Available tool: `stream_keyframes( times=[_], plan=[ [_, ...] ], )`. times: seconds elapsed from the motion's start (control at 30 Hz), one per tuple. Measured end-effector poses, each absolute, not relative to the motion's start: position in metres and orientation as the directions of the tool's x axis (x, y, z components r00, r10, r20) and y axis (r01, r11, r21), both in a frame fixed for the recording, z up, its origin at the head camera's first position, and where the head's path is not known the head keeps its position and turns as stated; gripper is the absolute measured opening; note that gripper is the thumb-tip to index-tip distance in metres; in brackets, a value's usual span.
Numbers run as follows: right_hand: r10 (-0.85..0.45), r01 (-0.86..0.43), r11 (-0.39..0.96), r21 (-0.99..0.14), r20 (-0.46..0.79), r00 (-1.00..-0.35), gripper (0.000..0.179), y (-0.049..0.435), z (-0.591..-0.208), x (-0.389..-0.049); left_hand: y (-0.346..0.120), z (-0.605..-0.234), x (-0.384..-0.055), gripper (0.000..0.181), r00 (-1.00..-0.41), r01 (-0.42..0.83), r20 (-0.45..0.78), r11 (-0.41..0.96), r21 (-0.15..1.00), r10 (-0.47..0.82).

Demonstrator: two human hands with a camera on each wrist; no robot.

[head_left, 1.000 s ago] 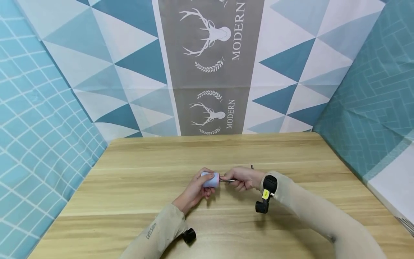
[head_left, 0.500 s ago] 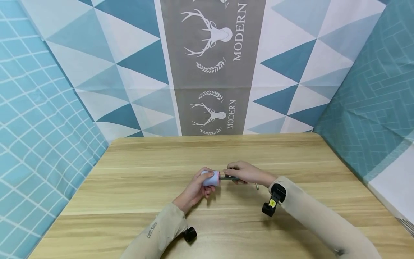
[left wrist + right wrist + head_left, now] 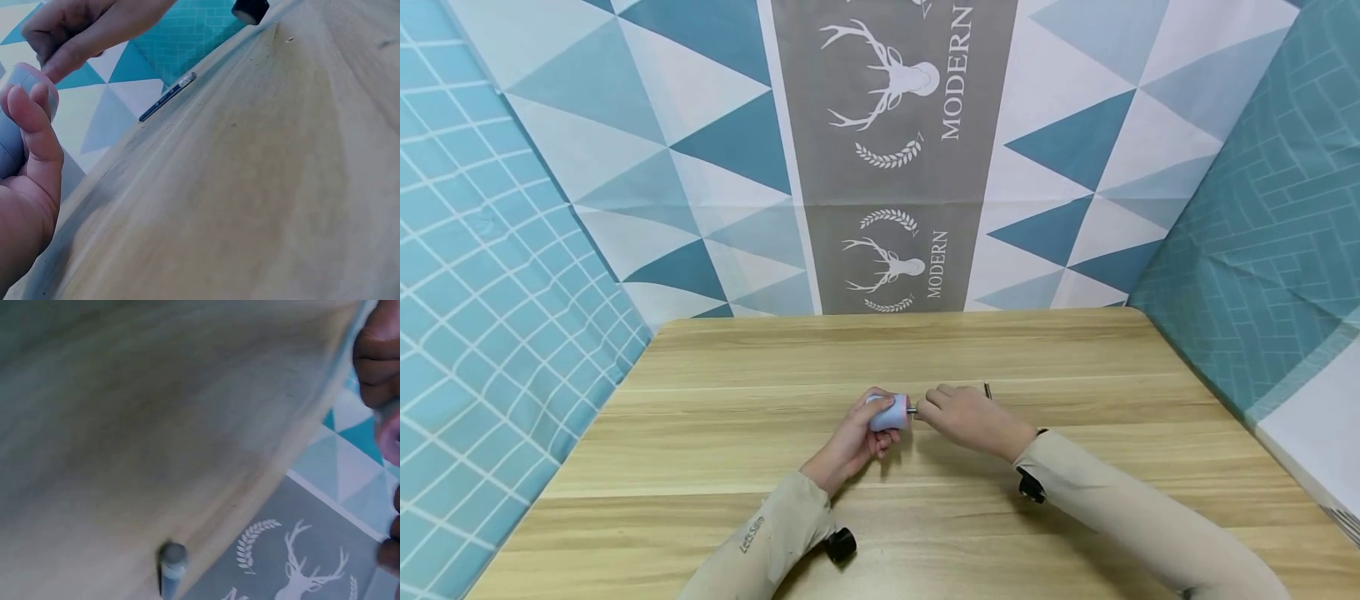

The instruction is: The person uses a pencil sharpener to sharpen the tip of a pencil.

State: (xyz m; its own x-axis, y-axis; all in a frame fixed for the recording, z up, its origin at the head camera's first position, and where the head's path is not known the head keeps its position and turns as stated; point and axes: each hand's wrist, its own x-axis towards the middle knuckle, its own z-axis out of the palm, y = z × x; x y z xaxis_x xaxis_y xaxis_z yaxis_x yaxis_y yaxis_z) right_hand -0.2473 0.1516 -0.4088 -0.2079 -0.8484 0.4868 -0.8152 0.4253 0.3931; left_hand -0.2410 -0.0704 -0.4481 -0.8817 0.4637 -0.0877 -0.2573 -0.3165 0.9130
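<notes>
In the head view my left hand [image 3: 857,425] grips a small pale blue cylinder [image 3: 886,414] with a pink rim, lying on its side. Its rim faces my right hand [image 3: 966,417], whose curled fingers pinch a thin dark stick [image 3: 912,409]. Only a short piece of this stick shows between the fingers and the rim; the hand hides the rest. In the left wrist view the fingers wrap the cylinder [image 3: 12,125], and the other hand [image 3: 87,34] meets its rim. The right wrist view catches the pink rim [image 3: 390,434] at its right edge.
A dark blue pen-like stick [image 3: 167,97] with a greyish end lies on the wooden table [image 3: 775,358] beyond the right hand. Its grey end [image 3: 174,555] shows in the right wrist view. Patterned cloth walls stand behind and at both sides, and a white surface [image 3: 1315,442] borders the right.
The right hand has turned over and back, now showing its back upward. Half a second ago a longer piece of the held stick showed. The left hand has kept its hold and place.
</notes>
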Motion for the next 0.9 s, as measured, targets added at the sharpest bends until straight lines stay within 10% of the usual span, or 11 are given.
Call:
stream_keyframes(
  times=[0.13, 0.23, 0.4, 0.53, 0.73, 0.9],
  plan=[
    [-0.801, -0.789, 0.442, 0.428, 0.583, -0.133, 0.041, 0.145, -0.416, -0.253, -0.069, -0.448, -0.24, 0.01, -0.884, -0.264, -0.085, -0.34, 0.903, 0.46],
    [-0.753, -0.819, 0.477, 0.321, 0.629, -0.192, 0.036, 0.141, -0.418, -0.253, -0.068, -0.448, -0.239, 0.01, -0.883, -0.273, -0.089, -0.349, 0.897, 0.462],
    [-0.665, -0.785, 0.543, -0.299, 0.418, -0.619, 0.03, 0.134, -0.405, -0.245, -0.067, -0.447, -0.239, 0.011, -0.883, -0.291, -0.122, -0.324, 0.9, 0.454],
    [-0.546, -0.334, 0.508, -0.794, 0.003, -0.838, 0.035, 0.132, -0.392, -0.249, -0.067, -0.446, -0.238, 0.011, -0.888, -0.29, -0.134, -0.308, 0.906, 0.441],
    [-0.531, 0.316, 0.383, -0.868, -0.487, -0.693, 0.03, 0.14, -0.39, -0.259, -0.067, -0.447, -0.238, 0.009, -0.879, -0.26, -0.121, -0.25, 0.933, 0.461],
    [-0.565, 0.361, 0.361, -0.86, -0.51, -0.649, 0.025, 0.142, -0.391, -0.259, -0.068, -0.448, -0.239, 0.01, -0.878, -0.234, -0.107, -0.223, 0.946, 0.467]
  ],
)
